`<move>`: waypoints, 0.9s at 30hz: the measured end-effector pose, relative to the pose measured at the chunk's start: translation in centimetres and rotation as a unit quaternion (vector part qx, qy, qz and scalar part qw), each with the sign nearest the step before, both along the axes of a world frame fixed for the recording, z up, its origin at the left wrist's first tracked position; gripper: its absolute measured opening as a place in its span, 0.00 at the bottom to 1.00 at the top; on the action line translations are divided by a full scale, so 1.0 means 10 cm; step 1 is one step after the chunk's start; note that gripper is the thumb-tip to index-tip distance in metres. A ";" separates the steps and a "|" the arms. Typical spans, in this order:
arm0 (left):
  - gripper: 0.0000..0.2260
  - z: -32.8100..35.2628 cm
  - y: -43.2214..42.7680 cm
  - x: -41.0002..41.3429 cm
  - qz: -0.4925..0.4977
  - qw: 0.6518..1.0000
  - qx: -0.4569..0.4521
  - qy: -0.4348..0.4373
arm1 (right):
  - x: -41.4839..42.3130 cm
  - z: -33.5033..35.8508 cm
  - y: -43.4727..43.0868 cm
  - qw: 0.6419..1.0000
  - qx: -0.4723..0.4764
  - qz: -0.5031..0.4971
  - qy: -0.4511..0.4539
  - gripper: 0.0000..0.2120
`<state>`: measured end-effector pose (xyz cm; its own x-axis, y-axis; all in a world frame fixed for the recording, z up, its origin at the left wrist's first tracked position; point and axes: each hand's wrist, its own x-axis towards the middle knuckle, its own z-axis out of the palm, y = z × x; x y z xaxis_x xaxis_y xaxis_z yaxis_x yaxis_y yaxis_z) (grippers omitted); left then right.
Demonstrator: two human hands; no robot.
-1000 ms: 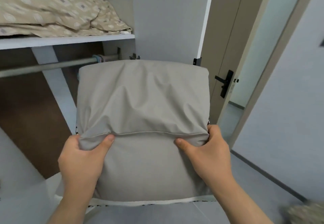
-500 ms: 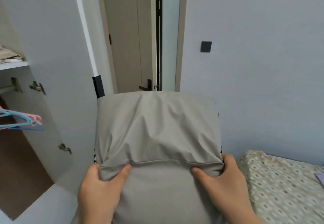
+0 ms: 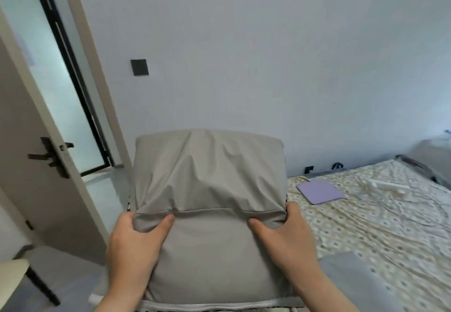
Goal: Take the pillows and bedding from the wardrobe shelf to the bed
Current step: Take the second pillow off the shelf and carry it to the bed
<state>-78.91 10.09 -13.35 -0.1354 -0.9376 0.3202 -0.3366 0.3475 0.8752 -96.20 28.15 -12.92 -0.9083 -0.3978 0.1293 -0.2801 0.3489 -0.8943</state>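
Pillow, grey, was held upright in the air, near the bed but not yet on it. Left hand and right hand each gripped a lower side, thumbs dug into the cover and the remaining fingers hidden behind. The two-sided hold probably served to stop the soft bulk sagging.

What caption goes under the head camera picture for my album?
Left hand and right hand grip a plump grey fabric pillow near the beige patterned bed.

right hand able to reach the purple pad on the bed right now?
Probably not as is: the right hand has its grip on the grey pillow, shared with the left hand. The purple pad lies farther out on the bed, nothing over it.
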 end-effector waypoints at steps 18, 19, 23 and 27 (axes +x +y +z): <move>0.19 -0.86 -0.29 -3.56 -0.421 0.897 0.043 -0.126 | -1.69 -0.87 0.45 0.914 0.050 -0.382 -0.128 0.21; 0.20 -0.94 -0.24 -3.71 -0.443 0.886 0.047 -0.132 | -1.72 -0.94 0.49 0.904 0.050 -0.402 -0.139 0.22; 0.17 -1.43 0.11 -4.24 -0.517 0.832 0.069 -0.186 | -1.76 -1.44 0.74 0.848 0.048 -0.492 -0.193 0.23; 0.17 -1.95 0.56 -4.49 -0.565 0.788 0.083 -0.230 | -1.69 -1.98 1.02 0.805 0.040 -0.547 -0.227 0.24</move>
